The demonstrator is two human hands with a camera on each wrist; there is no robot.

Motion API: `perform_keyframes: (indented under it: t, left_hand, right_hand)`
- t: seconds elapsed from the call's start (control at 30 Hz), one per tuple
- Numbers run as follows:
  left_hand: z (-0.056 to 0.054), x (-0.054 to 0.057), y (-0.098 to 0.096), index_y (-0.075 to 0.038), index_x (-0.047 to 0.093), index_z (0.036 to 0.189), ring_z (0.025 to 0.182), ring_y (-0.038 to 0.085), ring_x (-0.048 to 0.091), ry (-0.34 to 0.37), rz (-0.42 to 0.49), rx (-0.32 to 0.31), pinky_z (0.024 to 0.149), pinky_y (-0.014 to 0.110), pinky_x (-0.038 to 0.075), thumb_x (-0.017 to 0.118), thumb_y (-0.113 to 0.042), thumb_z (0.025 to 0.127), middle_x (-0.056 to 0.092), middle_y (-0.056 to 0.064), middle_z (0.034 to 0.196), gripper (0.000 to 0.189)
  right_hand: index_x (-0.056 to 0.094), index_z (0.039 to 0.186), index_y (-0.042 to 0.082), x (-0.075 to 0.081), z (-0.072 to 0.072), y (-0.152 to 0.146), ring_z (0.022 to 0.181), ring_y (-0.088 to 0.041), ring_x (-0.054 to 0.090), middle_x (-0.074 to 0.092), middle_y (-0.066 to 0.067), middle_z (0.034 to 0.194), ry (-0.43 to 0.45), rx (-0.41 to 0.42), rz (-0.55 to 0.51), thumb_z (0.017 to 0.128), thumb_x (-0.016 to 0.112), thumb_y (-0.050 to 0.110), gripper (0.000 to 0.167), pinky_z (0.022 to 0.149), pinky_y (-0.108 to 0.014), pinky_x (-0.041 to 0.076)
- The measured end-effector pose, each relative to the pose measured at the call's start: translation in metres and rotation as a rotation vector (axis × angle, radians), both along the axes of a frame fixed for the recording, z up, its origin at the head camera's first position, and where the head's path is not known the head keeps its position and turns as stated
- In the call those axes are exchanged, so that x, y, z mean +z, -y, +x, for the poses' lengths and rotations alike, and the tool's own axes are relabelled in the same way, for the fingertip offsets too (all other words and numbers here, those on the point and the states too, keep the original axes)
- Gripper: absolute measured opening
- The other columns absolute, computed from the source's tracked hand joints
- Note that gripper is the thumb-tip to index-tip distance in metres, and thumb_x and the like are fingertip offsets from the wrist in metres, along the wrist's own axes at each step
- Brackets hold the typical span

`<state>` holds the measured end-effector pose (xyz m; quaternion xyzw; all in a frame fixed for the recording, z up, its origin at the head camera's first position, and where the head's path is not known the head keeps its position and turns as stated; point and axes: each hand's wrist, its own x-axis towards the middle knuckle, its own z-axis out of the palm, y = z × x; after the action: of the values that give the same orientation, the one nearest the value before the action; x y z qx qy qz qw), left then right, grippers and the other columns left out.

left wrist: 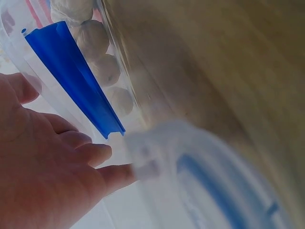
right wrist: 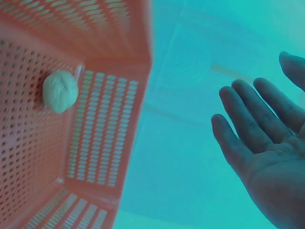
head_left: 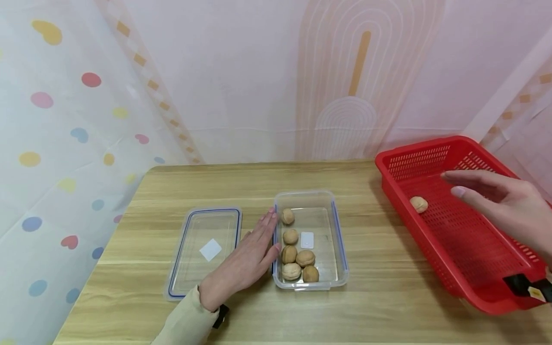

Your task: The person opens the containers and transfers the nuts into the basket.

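A left hand (head_left: pixel 243 261) lies flat on a wooden bench (head_left: pixel 388 297), fingers straight against the side of a clear container (head_left: pixel 340 239) holding six walnuts (head_left: pixel 297 251). Its lid (head_left: pixel 202 251) lies just left. The right hand (head_left: pixel 504 203) hovers, fingers spread and empty, over a red basket (head_left: pixel 457 249) containing one walnut (head_left: pixel 419 204).

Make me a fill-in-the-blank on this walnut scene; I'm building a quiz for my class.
1. The red basket holds ___ walnut.
2. The clear container holds ___ walnuts.
3. The left hand rests flat between the container and its ___.
4. The right hand hovers open above the ___.

Missing words: one; six; lid; basket
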<state>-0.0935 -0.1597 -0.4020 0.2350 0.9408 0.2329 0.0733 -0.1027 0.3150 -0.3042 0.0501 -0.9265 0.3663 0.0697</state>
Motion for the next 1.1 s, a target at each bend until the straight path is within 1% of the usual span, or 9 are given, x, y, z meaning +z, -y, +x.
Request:
perform_keyframes:
  t: [0.23, 0.37, 0.47, 0.6, 0.7, 0.77, 0.93, 1.0, 1.1]
  left_hand:
    - [0.001, -0.001, 0.000, -0.005, 0.007, 0.165, 0.158, 0.031, 0.010, 0.002, 0.008, 0.004, 0.120, 0.065, 0.025, 0.039, -0.038, 0.112, 0.001, 0.006, 0.173, 0.069]
    - [0.001, -0.001, 0.000, -0.005, 0.007, 0.165, 0.158, 0.030, 0.010, 0.006, 0.008, 0.005, 0.121, 0.064, 0.025, 0.038, -0.038, 0.113, 0.000, 0.006, 0.173, 0.069]
    - [0.001, -0.001, 0.000, -0.005, 0.007, 0.165, 0.158, 0.030, 0.010, 0.005, 0.011, 0.002, 0.121, 0.064, 0.025, 0.037, -0.039, 0.113, 0.000, 0.006, 0.173, 0.069]
    - [0.001, -0.001, 0.000, -0.005, 0.007, 0.165, 0.158, 0.032, 0.011, -0.003, 0.017, 0.000, 0.120, 0.064, 0.025, 0.038, -0.038, 0.113, 0.001, 0.008, 0.173, 0.069]
    - [0.001, -0.001, 0.000, -0.005, 0.007, 0.165, 0.158, 0.032, 0.011, -0.007, 0.017, 0.000, 0.121, 0.064, 0.025, 0.038, -0.037, 0.112, 0.002, 0.009, 0.173, 0.069]
    - [0.001, 0.000, 0.000, -0.004, 0.007, 0.165, 0.158, 0.032, 0.010, -0.004, 0.016, 0.000, 0.121, 0.063, 0.025, 0.038, -0.037, 0.112, 0.001, 0.009, 0.173, 0.069]
    - [0.001, 0.000, -0.001, -0.004, 0.007, 0.165, 0.158, 0.032, 0.010, 0.001, 0.013, 0.003, 0.121, 0.062, 0.025, 0.039, -0.035, 0.112, 0.001, 0.009, 0.173, 0.069]
    - [0.001, 0.001, -0.002, -0.003, 0.008, 0.165, 0.158, 0.033, 0.010, -0.001, 0.011, 0.003, 0.121, 0.062, 0.025, 0.039, -0.035, 0.112, 0.001, 0.010, 0.173, 0.069]
    - [0.002, 0.001, -0.002, -0.003, 0.008, 0.165, 0.158, 0.034, 0.011, -0.005, 0.012, 0.003, 0.121, 0.062, 0.025, 0.039, -0.035, 0.112, 0.001, 0.009, 0.173, 0.068]
  right_hand:
    - [0.068, 0.138, 0.014, 0.006, 0.015, 0.013, 0.106, 0.013, 0.058, 0.064, 0.030, 0.121, -0.096, 0.010, -0.071, 0.100, 0.070, 0.015, 0.037, 0.080, 0.001, 0.045]
    - [0.067, 0.138, 0.014, 0.007, 0.022, 0.022, 0.108, 0.010, 0.060, 0.066, 0.025, 0.125, -0.106, 0.029, -0.100, 0.100, 0.070, 0.011, 0.038, 0.083, 0.000, 0.045]
    - [0.067, 0.138, 0.014, 0.007, 0.027, 0.028, 0.107, 0.009, 0.061, 0.067, 0.022, 0.126, -0.105, 0.044, -0.107, 0.099, 0.070, 0.009, 0.039, 0.082, -0.001, 0.046]
    - [0.067, 0.139, 0.012, 0.004, 0.032, 0.035, 0.104, 0.008, 0.063, 0.066, 0.023, 0.127, -0.104, 0.094, -0.109, 0.098, 0.072, 0.005, 0.042, 0.079, -0.004, 0.049]
    - [0.068, 0.138, 0.015, 0.000, 0.036, 0.044, 0.105, 0.008, 0.063, 0.067, 0.022, 0.127, -0.098, 0.123, -0.110, 0.096, 0.073, 0.004, 0.043, 0.080, -0.005, 0.051]
    - [0.068, 0.137, 0.017, -0.004, 0.039, 0.052, 0.107, 0.007, 0.063, 0.067, 0.020, 0.128, -0.102, 0.141, -0.103, 0.096, 0.074, 0.004, 0.044, 0.082, -0.005, 0.050]
    - [0.071, 0.134, 0.025, -0.010, 0.042, 0.074, 0.125, 0.007, 0.054, 0.070, 0.015, 0.128, -0.115, 0.199, -0.109, 0.093, 0.078, 0.007, 0.046, 0.096, -0.003, 0.041]
    - [0.072, 0.133, 0.027, -0.012, 0.043, 0.084, 0.127, 0.006, 0.054, 0.071, 0.012, 0.128, -0.121, 0.236, -0.129, 0.092, 0.079, 0.006, 0.046, 0.098, -0.004, 0.040]
    - [0.072, 0.132, 0.027, -0.016, 0.044, 0.098, 0.121, -0.001, 0.062, 0.073, 0.007, 0.127, -0.132, 0.303, -0.157, 0.091, 0.078, 0.003, 0.048, 0.099, -0.008, 0.043]
